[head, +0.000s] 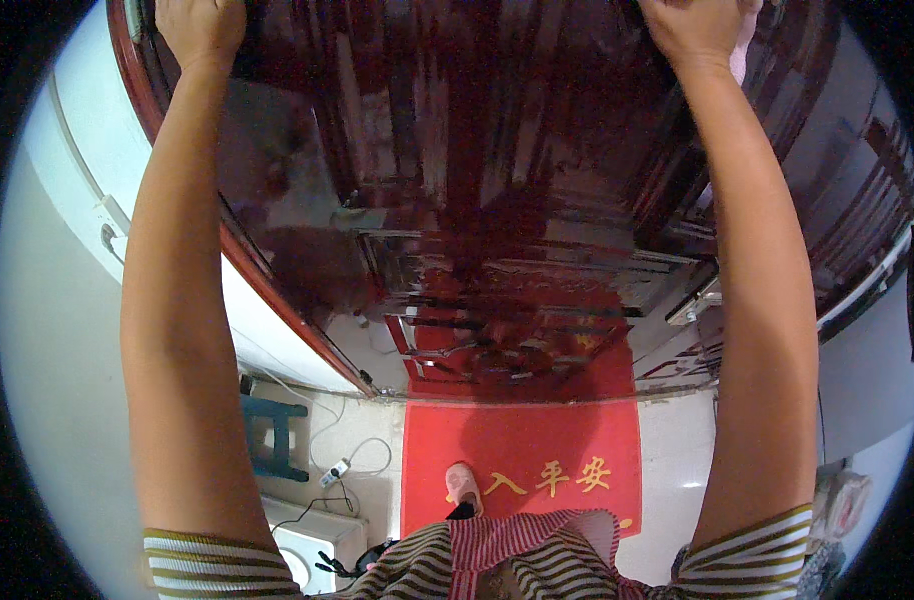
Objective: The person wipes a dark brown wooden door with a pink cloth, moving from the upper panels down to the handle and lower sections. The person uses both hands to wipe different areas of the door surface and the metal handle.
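Both arms reach up in front of me along a glossy dark red panelled door (pixel 494 187). My left hand (pixel 201 30) is at the door's upper left, its fingertips cut off by the top of the view. At the upper right, my right hand (pixel 697 30) has a pink cloth (pixel 742 52) hanging out along its outer side; the fingers are mostly out of view. A metal door handle (pixel 697 304) sits low on the right side, partly behind my right forearm. The shiny surface reflects the mat and the room.
A red doormat (pixel 427 435) with yellow characters lies at the door's foot, under one pink shoe (pixel 463 480). To the left are a dark stool (pixel 277 435), a power strip (pixel 335 472) with loose cords, and a white appliance (pixel 329 529). A wall socket (pixel 111 217) has a plug in it.
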Available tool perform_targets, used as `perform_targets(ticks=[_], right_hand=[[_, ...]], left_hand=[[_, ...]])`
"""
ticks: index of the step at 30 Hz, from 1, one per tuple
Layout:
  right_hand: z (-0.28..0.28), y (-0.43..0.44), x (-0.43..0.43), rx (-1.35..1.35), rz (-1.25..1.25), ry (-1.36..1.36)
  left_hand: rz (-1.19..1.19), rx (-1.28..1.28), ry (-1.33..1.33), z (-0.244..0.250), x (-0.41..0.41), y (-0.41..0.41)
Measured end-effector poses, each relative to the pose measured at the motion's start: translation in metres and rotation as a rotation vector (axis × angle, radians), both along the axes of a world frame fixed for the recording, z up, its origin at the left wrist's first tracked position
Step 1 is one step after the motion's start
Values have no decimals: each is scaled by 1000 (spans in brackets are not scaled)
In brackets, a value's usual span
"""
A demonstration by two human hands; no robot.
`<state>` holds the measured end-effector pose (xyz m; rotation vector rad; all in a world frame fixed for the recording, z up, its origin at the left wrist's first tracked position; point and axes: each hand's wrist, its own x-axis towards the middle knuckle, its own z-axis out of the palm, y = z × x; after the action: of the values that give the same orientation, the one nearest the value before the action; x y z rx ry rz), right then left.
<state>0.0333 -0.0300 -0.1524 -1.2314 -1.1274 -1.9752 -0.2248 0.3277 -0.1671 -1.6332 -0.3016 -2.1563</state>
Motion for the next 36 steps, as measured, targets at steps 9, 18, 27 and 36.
perform_targets(ticks=[9,18,27,36], right_hand=[[-42,-1,3,-26,-62,59],[-113,-3,9,-99,-20,297],[-225,-13,9,-243,28,579],[-308,-22,-11,-395,102,701]], left_hand=[[-19,57,0,-1,-1,5],[-17,69,-11,0,-1,5],[13,58,-9,2,-1,9],[-15,39,-10,2,-1,2]])
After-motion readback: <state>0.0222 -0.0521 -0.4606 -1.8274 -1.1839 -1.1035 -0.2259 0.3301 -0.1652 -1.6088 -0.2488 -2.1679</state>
